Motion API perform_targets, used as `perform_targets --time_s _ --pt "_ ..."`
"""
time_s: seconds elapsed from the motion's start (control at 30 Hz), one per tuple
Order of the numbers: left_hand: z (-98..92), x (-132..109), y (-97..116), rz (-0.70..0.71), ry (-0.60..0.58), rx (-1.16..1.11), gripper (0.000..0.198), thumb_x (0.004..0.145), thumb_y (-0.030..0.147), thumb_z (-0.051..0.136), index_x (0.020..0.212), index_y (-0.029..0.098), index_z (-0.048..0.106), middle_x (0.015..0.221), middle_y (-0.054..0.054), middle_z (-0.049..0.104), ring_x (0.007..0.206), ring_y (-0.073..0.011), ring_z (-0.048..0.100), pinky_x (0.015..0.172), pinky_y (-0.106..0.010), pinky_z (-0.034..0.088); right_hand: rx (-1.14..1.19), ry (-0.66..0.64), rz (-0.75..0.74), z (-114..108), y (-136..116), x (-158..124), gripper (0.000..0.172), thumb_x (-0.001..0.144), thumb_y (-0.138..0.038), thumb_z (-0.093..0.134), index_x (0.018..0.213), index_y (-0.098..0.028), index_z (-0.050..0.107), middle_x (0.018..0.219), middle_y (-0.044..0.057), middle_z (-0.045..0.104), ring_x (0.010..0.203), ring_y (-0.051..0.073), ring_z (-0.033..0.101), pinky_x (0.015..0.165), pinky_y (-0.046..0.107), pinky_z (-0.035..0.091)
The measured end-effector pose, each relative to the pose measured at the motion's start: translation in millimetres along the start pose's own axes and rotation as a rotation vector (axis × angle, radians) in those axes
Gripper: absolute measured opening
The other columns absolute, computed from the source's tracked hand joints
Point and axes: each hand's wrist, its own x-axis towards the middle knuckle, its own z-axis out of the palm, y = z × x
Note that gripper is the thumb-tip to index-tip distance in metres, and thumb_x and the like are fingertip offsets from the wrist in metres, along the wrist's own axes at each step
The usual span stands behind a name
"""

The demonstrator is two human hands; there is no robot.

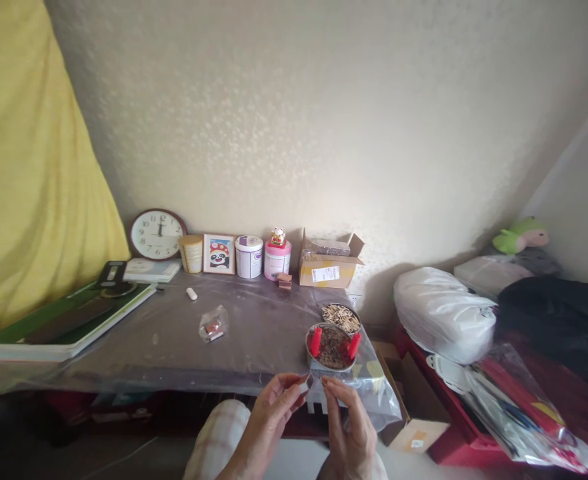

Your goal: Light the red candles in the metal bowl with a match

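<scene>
My left hand (pixel 277 405) is closed on a small matchbox (pixel 305 385), with a white face and a dark side. Close by on the right, my right hand (pixel 348 417) pinches what looks like a matchstick, mostly hidden by the fingertips. Just beyond both hands, a round tin (pixel 331 366) full of brown grains stands near the table's front edge. Two red candles rise from it, a left candle (pixel 317 341) and a right candle (pixel 354 346), with no flame visible. Behind that tin sits a dish of matchsticks (pixel 341 318).
The plastic-covered table (pixel 269 327) bears a clear bag (pixel 214 325) with small items. Along the wall stand a clock (pixel 158 234), a panda picture (pixel 219 255), tubs and an open carton (pixel 327 270). Right of the table are a cardboard box (pixel 417 400) and a white bag (pixel 441 310).
</scene>
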Motion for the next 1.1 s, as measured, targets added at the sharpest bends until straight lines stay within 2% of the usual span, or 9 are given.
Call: perform_targets --time_s 0.17,0.23,0.27,0.3,0.4,0.57,0.73,0.9,1.1 --pt "2.0 7.8 -0.6 0.036 0.063 0.013 0.028 0.062 0.038 0.088 0.078 0.019 0.075 0.078 -0.001 0.075 0.079 -0.0167 0.066 0.082 -0.031 0.049 0.085 0.133 -0.112 -3.9 -11.1 6.0 0.026 0.085 -0.005 0.061 0.102 -0.023 0.066 0.094 0.006 0.076 0.089 0.019 0.073 0.078 0.033 0.06" --pt "5.8 5.5 3.2 0.054 0.054 0.028 0.028 0.064 0.038 0.087 0.081 0.019 0.075 0.081 -0.002 0.076 0.082 -0.0176 0.066 0.084 -0.032 0.048 0.024 0.042 -0.198 1.2 -1.2 2.7 0.023 0.087 -0.009 0.06 0.104 -0.024 0.066 0.093 0.006 0.077 0.087 0.02 0.074 0.075 0.033 0.06" --pt "7.7 3.5 5.8 0.062 0.049 0.042 0.029 0.065 0.039 0.086 0.082 0.019 0.075 0.083 -0.003 0.076 0.084 -0.0183 0.065 0.086 -0.032 0.048 -0.049 -0.064 -0.199 4.6 7.8 0.5 0.021 0.089 -0.011 0.058 0.103 -0.024 0.067 0.094 0.006 0.078 0.085 0.019 0.074 0.074 0.031 0.06" --pt "9.1 1.1 8.6 0.069 0.047 0.061 0.029 0.066 0.04 0.085 0.084 0.019 0.075 0.085 -0.003 0.076 0.086 -0.019 0.065 0.087 -0.033 0.048 -0.124 -0.105 -0.176 7.7 18.5 -1.7 0.019 0.092 -0.013 0.055 0.099 -0.024 0.068 0.091 0.005 0.078 0.08 0.017 0.074 0.071 0.028 0.059" --pt "8.9 -5.2 14.9 0.08 0.061 0.134 0.035 0.066 0.046 0.084 0.085 0.019 0.075 0.087 -0.004 0.075 0.088 -0.0204 0.063 0.088 -0.034 0.047 -0.258 0.047 -0.022 11.4 50.3 -7.3 0.015 0.094 -0.023 0.055 0.092 -0.022 0.069 0.086 0.005 0.077 0.077 0.018 0.074 0.07 0.028 0.058" --pt "-3.1 -7.9 16.6 0.031 0.082 0.101 0.036 0.064 0.046 0.086 0.084 0.019 0.074 0.088 -0.004 0.075 0.088 -0.0205 0.064 0.088 -0.034 0.046 -0.126 0.13 0.216 2.7 64.2 -5.5 0.015 0.09 -0.034 0.061 0.09 -0.021 0.07 0.093 0.006 0.075 0.085 0.02 0.071 0.077 0.032 0.055" --pt "-27.8 -4.8 17.1 -0.015 0.074 0.044 0.034 0.064 0.043 0.087 0.085 0.021 0.073 0.089 -0.003 0.075 0.086 -0.0187 0.065 0.087 -0.032 0.048 -0.001 0.18 0.361 0.7 58.1 5.9 0.02 0.086 -0.041 0.065 0.084 -0.022 0.072 0.092 0.005 0.071 0.088 0.02 0.065 0.081 0.036 0.051" --pt "-72.2 6.7 12.0 -0.035 0.038 0.016 0.034 0.071 0.043 0.082 0.096 0.021 0.073 0.098 -0.005 0.077 0.087 -0.0174 0.066 0.085 -0.032 0.051 0.051 0.197 0.493 3.2 60.5 12.1 0.028 0.082 -0.05 0.066 0.081 -0.022 0.071 0.09 0.005 0.07 0.087 0.021 0.063 0.081 0.037 0.049" --pt "-103.0 19.1 3.5 -0.059 0.018 -0.091 0.035 0.073 0.042 0.081 0.1 0.023 0.074 0.098 -0.006 0.079 0.085 -0.0164 0.068 0.081 -0.03 0.052 0.058 0.206 0.479 7.4 62.0 20.1 0.029 0.082 -0.05 0.067 0.082 -0.022 0.073 0.09 0.006 0.07 0.086 0.021 0.064 0.081 0.037 0.05"
